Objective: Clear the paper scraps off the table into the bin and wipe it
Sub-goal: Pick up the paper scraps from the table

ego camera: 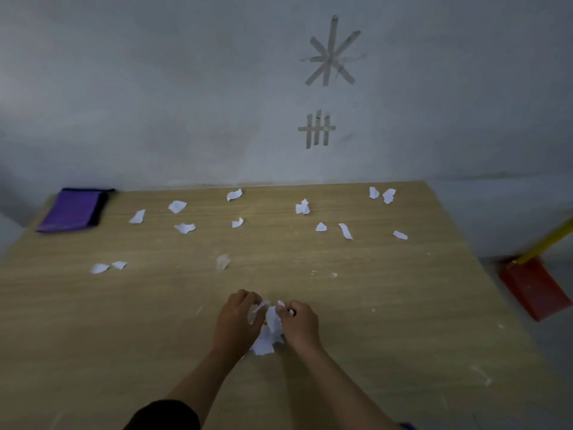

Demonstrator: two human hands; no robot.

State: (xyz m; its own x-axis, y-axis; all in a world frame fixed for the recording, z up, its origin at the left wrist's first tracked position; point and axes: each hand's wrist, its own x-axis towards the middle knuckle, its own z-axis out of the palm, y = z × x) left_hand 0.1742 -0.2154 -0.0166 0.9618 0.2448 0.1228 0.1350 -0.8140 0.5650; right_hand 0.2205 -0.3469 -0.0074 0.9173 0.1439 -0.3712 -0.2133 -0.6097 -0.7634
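Both hands meet over a bunch of white paper scraps [269,330] near the front middle of the wooden table [387,305]. My left hand [237,321] grips the bunch from the left, fingers curled round it. From the right, my right hand [300,324] pinches the same scraps. Several loose white scraps [185,228] lie scattered across the far half of the table, and a pair of scraps [107,267] lies at the left. No bin is in view.
A folded purple cloth [73,211] lies at the table's far left corner. Off the table's right edge stands a red dustpan [533,290] with a yellow handle [548,240]. A grey wall with tape marks rises behind the table.
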